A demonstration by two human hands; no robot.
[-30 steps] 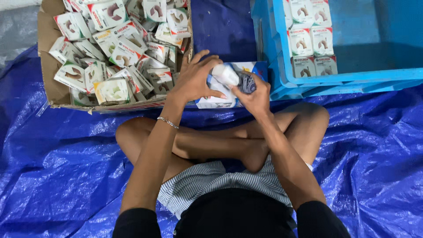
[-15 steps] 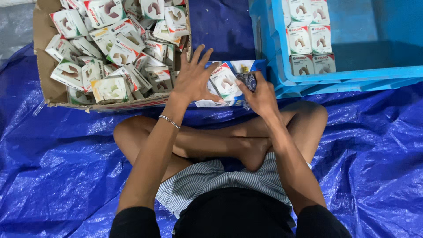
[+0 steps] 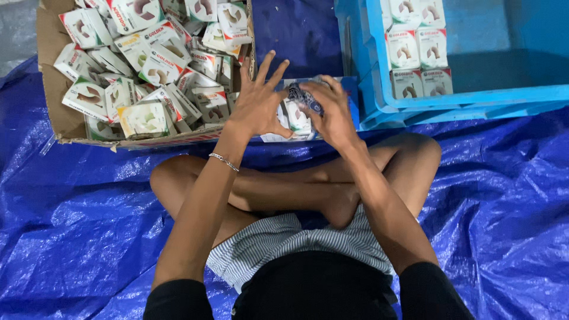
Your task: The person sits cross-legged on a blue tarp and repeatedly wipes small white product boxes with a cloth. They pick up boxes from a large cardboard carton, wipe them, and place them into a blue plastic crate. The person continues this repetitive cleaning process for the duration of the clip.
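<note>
Fingers of the left hand [image 3: 258, 106] have spread wider, released; right hand [image 3: 332, 112] still grasps the small dark item [image 3: 299, 95].

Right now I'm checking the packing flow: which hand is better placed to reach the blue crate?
Probably the right hand: it holds a small box beside the blue crate. The left hand is nearer the cardboard box.

Small box [image 3: 296, 115] half hidden behind hands; crate [image 3: 379, 101] cut off.
</note>
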